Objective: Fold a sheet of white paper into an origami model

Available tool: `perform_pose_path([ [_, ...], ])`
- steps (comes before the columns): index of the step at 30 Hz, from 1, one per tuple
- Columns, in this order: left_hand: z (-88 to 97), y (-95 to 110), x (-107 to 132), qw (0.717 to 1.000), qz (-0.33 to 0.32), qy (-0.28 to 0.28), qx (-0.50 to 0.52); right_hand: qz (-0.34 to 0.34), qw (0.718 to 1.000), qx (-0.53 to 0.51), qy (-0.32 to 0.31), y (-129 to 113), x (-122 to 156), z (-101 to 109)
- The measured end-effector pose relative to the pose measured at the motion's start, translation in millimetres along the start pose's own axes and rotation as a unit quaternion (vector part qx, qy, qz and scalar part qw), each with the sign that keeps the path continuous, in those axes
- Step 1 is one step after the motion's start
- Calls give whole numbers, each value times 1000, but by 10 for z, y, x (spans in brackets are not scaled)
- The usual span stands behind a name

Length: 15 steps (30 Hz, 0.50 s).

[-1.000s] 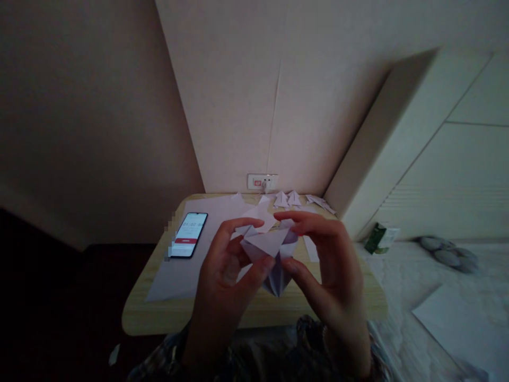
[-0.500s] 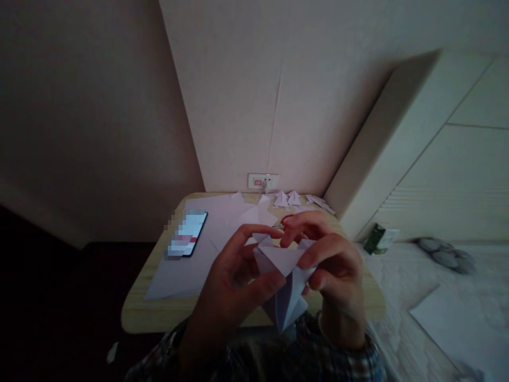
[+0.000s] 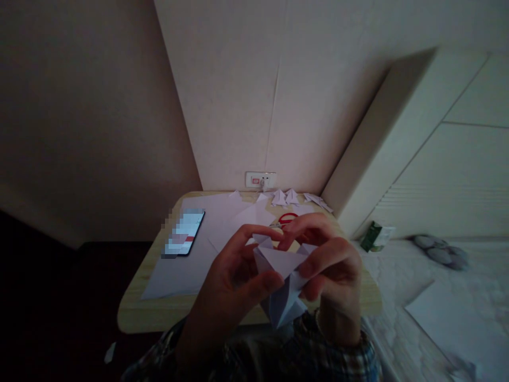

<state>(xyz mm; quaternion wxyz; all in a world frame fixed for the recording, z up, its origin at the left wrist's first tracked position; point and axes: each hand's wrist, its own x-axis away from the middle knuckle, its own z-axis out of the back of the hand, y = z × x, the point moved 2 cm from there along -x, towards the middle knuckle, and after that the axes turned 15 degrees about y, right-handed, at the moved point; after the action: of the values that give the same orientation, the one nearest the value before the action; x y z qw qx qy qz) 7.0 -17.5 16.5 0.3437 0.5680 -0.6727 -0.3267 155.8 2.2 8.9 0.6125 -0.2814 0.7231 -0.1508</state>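
Two hands, both clamped on one thing, and here we have it: a folded paper (image 3: 281,259), white, matte and crisp-creased, held up over the near part of the table (image 3: 137,310). Our left hand (image 3: 233,278) lays its thumb against the front face, the index finger arching over the top; our right hand (image 3: 332,260) pinches the right flank between thumb and fingers. Look at the shape: a flat triangular flap across the front, small peaks standing at both upper corners, slanted facets narrowing below. The narrow end points down towards us, past the table's near edge, a touch to the left; the long axis runs from that tip up and away to the wide, peaked end. Out on the table's pale wood grain, at its left side, a glossy dark-edged phone (image 3: 186,233) lies on a smooth white sheet (image 3: 175,281). Towards the table's far edge we spot two small pointed paper folds (image 3: 285,198), and nearer the table's middle a rounded red handle (image 3: 287,216), partly hidden behind our right fingers.
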Motion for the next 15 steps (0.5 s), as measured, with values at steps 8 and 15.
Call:
perform_pose_path([
  [8, 0, -18, 10, 997, -43, 55, -37, -52, 998, -8, 36, -1, 28, -26],
  [15, 7, 16, 36, 976, -151, 121, -102, -72, 994, 32, 78, -22, 37, -22],
])
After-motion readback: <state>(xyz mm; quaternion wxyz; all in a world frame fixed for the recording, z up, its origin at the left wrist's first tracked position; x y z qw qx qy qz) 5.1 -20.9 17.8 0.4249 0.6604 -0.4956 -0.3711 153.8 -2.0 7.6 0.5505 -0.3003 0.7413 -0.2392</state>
